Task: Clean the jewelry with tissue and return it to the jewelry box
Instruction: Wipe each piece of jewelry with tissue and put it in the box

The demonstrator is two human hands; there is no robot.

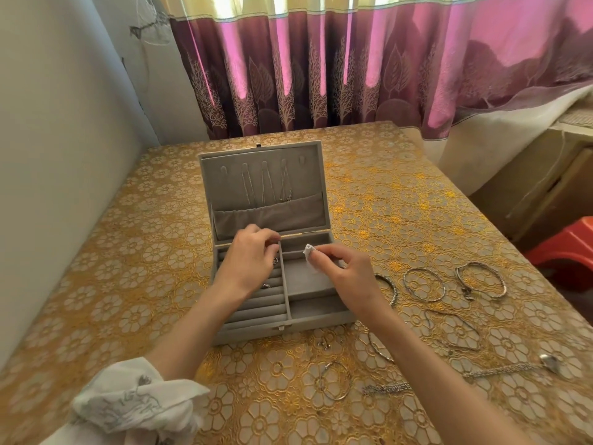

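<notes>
Both hands hover over the jewelry box (256, 329): right (345, 271) pinches tissue (309, 251), left (248, 263) curled.

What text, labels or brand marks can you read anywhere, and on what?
None can be read. The jewelry box, the tissue in the right hand and the tablecloth bear no print. The grey marks on the white sleeve are pattern, not letters.

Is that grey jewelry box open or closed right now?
Open. The jewelry box has its lid standing up at the back, with chains hanging inside it, and the ring rolls and trays below are exposed.
</notes>
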